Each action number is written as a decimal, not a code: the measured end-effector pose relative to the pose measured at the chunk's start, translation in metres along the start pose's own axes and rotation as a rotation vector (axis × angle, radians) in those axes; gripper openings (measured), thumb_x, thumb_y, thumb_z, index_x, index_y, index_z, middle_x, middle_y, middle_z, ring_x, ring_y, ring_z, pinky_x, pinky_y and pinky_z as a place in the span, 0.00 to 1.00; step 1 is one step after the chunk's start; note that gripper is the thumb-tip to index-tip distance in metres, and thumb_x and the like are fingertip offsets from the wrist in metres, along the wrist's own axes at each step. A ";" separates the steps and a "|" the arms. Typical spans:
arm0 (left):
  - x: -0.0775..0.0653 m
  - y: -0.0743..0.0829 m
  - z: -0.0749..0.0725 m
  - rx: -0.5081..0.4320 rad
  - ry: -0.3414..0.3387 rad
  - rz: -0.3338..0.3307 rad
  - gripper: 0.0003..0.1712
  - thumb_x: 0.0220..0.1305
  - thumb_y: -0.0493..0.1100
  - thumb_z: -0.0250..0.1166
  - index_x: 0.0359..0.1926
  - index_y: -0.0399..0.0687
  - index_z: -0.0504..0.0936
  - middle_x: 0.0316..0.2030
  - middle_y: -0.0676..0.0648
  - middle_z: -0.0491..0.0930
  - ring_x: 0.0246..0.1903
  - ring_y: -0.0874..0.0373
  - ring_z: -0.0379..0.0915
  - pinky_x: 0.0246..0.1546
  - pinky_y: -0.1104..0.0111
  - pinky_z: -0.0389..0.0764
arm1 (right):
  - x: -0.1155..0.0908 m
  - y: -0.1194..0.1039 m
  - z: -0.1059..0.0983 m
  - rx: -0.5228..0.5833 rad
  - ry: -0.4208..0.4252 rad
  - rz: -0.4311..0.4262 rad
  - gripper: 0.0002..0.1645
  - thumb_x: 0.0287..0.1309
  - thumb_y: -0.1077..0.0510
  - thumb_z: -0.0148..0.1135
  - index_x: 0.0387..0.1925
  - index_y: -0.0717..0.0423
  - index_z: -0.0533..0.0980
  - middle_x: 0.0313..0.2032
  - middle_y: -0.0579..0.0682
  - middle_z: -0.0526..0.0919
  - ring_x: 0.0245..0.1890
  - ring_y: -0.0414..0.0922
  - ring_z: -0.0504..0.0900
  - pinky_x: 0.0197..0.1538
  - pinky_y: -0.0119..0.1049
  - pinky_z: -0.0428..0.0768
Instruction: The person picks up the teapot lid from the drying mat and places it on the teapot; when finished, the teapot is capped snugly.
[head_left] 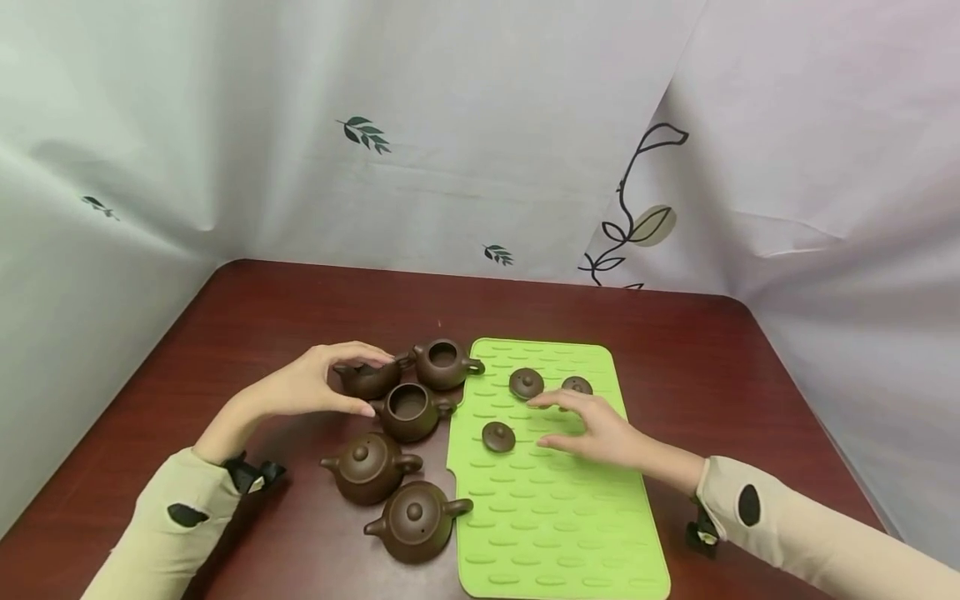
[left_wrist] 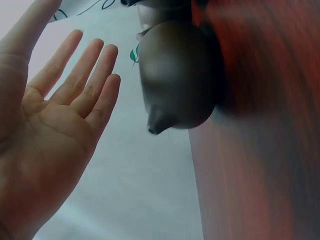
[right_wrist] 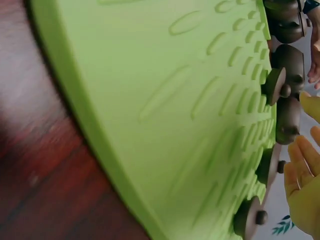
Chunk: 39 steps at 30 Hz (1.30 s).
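My left hand [head_left: 307, 383] is over the far left teapot [head_left: 367, 383], fingers and thumb spread, gripping nothing; the hand partly covers that pot's top. In the left wrist view the palm faces the camera with straight fingers, beside a dark teapot [left_wrist: 175, 75]. Two brown teapots without lids, one nearer [head_left: 408, 414] and one farther back [head_left: 442, 364], stand by its fingertips. Over the green mat [head_left: 555, 525] hovers my right hand [head_left: 600, 429], thumb and fingers apart with nothing between them. Its fingertips are close to a round lid [head_left: 527, 382]; another lid [head_left: 498, 437] lies left of the thumb.
A third lid [head_left: 577, 385] lies behind the right hand, partly covered. Two lidded teapots, one [head_left: 367, 468] behind the other [head_left: 416, 522], stand left of the mat with spouts leftward. Everything is on a dark red table [head_left: 300, 300], with a whitish curtain [head_left: 450, 192] behind.
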<state>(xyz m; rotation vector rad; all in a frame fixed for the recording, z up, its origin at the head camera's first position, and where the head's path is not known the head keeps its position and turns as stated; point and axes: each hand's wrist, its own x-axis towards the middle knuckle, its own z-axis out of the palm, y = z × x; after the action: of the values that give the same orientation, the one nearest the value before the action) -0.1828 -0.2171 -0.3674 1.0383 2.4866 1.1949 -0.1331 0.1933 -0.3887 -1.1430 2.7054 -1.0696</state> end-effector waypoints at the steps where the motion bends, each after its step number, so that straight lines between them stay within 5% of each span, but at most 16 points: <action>1: 0.000 0.000 0.001 -0.002 -0.010 0.006 0.35 0.48 0.53 0.73 0.58 0.51 0.75 0.56 0.50 0.75 0.55 0.62 0.69 0.52 0.62 0.73 | 0.002 0.001 0.002 0.005 -0.008 0.007 0.27 0.51 0.53 0.70 0.53 0.55 0.76 0.49 0.48 0.81 0.48 0.42 0.77 0.46 0.40 0.78; 9: 0.004 0.004 0.006 0.038 -0.067 0.040 0.29 0.54 0.53 0.69 0.58 0.55 0.76 0.54 0.52 0.76 0.56 0.61 0.69 0.54 0.59 0.72 | 0.021 0.003 0.020 0.002 -0.034 0.011 0.21 0.56 0.51 0.65 0.51 0.53 0.78 0.49 0.46 0.81 0.51 0.42 0.78 0.50 0.39 0.77; 13: 0.005 0.004 0.004 0.077 0.011 0.055 0.27 0.55 0.52 0.69 0.57 0.57 0.76 0.56 0.53 0.74 0.57 0.61 0.68 0.50 0.59 0.74 | 0.030 0.002 0.025 -0.023 -0.033 0.007 0.21 0.54 0.51 0.66 0.50 0.52 0.79 0.48 0.44 0.81 0.51 0.42 0.78 0.51 0.39 0.77; 18: 0.003 -0.006 -0.003 0.070 0.105 -0.013 0.28 0.55 0.50 0.69 0.58 0.55 0.75 0.61 0.50 0.70 0.61 0.57 0.64 0.53 0.53 0.70 | 0.038 0.001 0.027 -0.019 -0.065 0.025 0.20 0.54 0.49 0.67 0.48 0.50 0.80 0.48 0.43 0.81 0.52 0.42 0.77 0.53 0.39 0.76; 27: -0.001 -0.027 -0.007 0.098 0.074 -0.193 0.42 0.54 0.56 0.68 0.66 0.49 0.65 0.65 0.45 0.63 0.65 0.48 0.57 0.59 0.47 0.62 | 0.043 0.001 0.031 0.012 -0.137 -0.004 0.18 0.54 0.49 0.66 0.47 0.49 0.81 0.49 0.43 0.80 0.52 0.42 0.77 0.54 0.40 0.75; 39: 0.004 -0.034 -0.005 0.097 0.045 -0.192 0.42 0.51 0.52 0.71 0.65 0.44 0.67 0.62 0.43 0.68 0.62 0.49 0.64 0.57 0.52 0.68 | 0.046 0.004 0.031 0.060 -0.190 -0.045 0.13 0.54 0.48 0.66 0.41 0.45 0.83 0.44 0.39 0.83 0.48 0.38 0.79 0.53 0.37 0.76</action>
<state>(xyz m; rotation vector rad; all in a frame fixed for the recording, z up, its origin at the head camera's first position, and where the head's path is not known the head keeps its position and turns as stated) -0.2056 -0.2319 -0.3894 0.7796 2.6318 1.0614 -0.1608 0.1479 -0.4034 -1.2335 2.4976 -0.9850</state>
